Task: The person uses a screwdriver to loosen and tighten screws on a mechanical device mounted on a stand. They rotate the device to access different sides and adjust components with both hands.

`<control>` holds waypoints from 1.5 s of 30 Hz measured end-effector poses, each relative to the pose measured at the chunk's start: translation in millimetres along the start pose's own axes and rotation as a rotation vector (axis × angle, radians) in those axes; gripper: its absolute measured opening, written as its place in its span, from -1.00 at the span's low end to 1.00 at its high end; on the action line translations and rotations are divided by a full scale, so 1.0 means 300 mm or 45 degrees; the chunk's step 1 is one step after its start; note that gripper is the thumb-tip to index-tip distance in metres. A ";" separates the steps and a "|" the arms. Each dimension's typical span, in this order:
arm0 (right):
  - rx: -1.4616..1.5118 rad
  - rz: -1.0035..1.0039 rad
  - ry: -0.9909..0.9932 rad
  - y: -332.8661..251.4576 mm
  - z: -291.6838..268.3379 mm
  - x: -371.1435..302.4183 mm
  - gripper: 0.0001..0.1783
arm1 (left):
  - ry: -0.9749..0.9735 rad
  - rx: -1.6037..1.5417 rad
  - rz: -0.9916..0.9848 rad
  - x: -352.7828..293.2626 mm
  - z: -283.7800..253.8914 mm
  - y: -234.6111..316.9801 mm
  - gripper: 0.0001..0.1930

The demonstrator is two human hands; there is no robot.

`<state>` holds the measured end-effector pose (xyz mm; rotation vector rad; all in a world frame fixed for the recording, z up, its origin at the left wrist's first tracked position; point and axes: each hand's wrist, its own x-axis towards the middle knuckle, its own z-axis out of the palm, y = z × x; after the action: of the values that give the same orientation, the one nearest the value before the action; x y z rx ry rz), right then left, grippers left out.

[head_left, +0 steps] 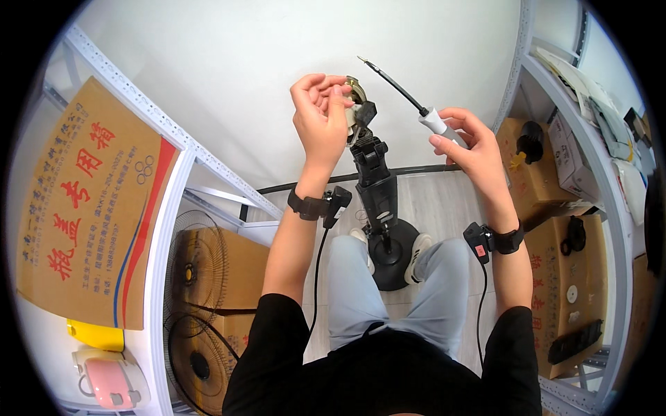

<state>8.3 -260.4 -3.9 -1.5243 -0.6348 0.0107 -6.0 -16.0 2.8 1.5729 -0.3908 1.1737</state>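
A pedestal fan with its head stripped down stands between my knees; its black post (378, 194) rises from a round black base (393, 260). The fan's exposed motor (356, 93), metal with pale parts, sits at the top. My left hand (321, 114) has its fingers curled and pressed against the motor's left side, partly hiding it. In my right hand (472, 142) is a screwdriver (397, 87) with a white-grey handle and a long dark shaft. Its tip points up and left, apart from the motor.
Wire fan grilles (198, 270) lean by cardboard boxes (239, 263) at the left. A big flattened carton (90, 201) and a pink appliance (113, 381) occupy the left shelf. On the right, boxes (565, 277) bear black fan parts (576, 341). A cable hangs from each wrist strap.
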 end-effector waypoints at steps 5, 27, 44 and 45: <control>0.002 0.060 0.010 -0.020 -0.046 -0.015 -0.62 | -0.063 0.689 0.560 -0.010 -0.018 -0.003 -0.79; 0.033 0.108 -0.015 0.004 -0.047 -0.017 -0.64 | 0.176 0.823 0.503 -0.134 -0.071 -0.081 -0.38; -0.275 0.020 -0.248 -0.130 -0.085 0.042 -0.63 | 0.143 1.140 0.740 -0.138 -0.048 -0.028 -0.60; -0.269 0.098 -0.281 -0.171 -0.083 0.050 -0.64 | 0.156 1.171 0.745 -0.135 -0.046 -0.027 -0.61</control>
<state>11.3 -281.4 51.2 -1.7665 -0.7707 0.1779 -25.1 -13.8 -36.3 2.2195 -0.2356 2.0849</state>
